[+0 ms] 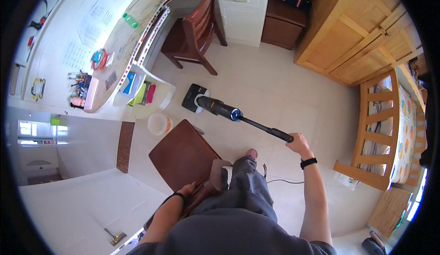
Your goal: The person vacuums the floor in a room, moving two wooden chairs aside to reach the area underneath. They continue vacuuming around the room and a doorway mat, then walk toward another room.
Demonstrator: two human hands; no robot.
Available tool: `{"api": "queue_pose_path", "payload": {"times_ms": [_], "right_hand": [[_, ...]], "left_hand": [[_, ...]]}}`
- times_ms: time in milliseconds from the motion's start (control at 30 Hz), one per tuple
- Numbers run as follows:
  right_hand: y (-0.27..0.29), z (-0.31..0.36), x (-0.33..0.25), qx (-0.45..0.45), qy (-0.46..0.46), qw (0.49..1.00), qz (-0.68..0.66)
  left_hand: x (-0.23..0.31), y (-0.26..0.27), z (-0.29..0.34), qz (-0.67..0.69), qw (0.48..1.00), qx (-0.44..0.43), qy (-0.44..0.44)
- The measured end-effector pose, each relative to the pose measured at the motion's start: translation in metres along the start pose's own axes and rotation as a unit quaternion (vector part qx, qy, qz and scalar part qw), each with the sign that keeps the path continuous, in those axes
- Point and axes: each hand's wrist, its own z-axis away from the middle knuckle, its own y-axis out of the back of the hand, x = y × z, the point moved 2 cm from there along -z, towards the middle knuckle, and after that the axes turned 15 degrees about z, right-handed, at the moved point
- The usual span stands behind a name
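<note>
My right hand (299,145) is closed around the grip of a black upright floor cleaner (221,109). Its long handle slants away to the left, and its wide head (195,98) lies flat on the tiles. A lit round display shows on top of its body. Close to my body, my left hand (187,189) grips the back of a dark brown wooden chair (183,152); part of its fingers is hidden. The seat of that chair points toward a white bin (159,124).
A second wooden chair (198,30) stands at the desk (112,67), ahead on the left. To the right are a wooden cabinet (353,30) and a slatted bed (378,126). A dark cord (284,180) runs across the floor beside my foot. A white door (87,209) is at lower left.
</note>
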Motion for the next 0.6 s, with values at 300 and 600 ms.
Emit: {"api": "queue_pose_path", "payload": {"times_ms": [300,600], "right_hand": [[0.052,0.126,0.188,0.048,-0.096,0.993,0.050],[0.022,0.363,0.234,-0.014,-0.467,0.882,-0.056]], "left_hand": [[0.076,0.029,-0.021,-0.159,0.987,0.028,0.012],[0.160,0.116,-0.024,-0.113,0.990,0.081,0.017]]}}
